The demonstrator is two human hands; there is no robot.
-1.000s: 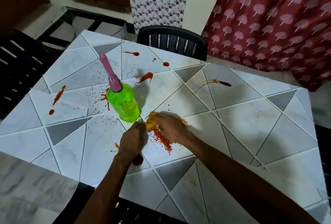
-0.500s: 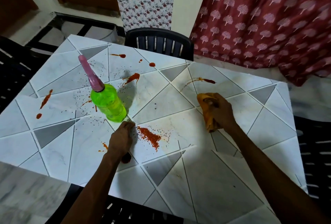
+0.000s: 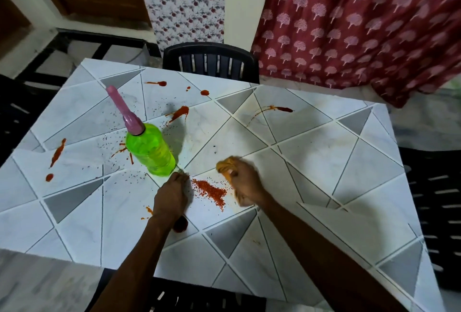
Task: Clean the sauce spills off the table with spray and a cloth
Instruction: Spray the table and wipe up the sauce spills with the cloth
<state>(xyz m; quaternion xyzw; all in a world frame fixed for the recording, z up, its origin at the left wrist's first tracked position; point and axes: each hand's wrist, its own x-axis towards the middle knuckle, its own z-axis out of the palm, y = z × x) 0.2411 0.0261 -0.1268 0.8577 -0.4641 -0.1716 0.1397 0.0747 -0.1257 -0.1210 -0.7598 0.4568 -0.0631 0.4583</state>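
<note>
The right hand (image 3: 245,182) is blurred, and most of the orange cloth (image 3: 224,165) is hidden inside it. A dark red sauce blob (image 3: 181,224) is half hidden under the wrist of the left hand (image 3: 171,195), whose fingertips are tucked out of sight. The black chair (image 3: 199,296) on the near side of both hands is cut off by the bottom edge.

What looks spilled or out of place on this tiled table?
Red sauce is spilled across the white-and-grey tiled table: streaks near the far edge, a smear at the left, a grainy red patch between the hands, a dark blob beside the left hand. The right hand grips an orange cloth beside that patch.
</note>
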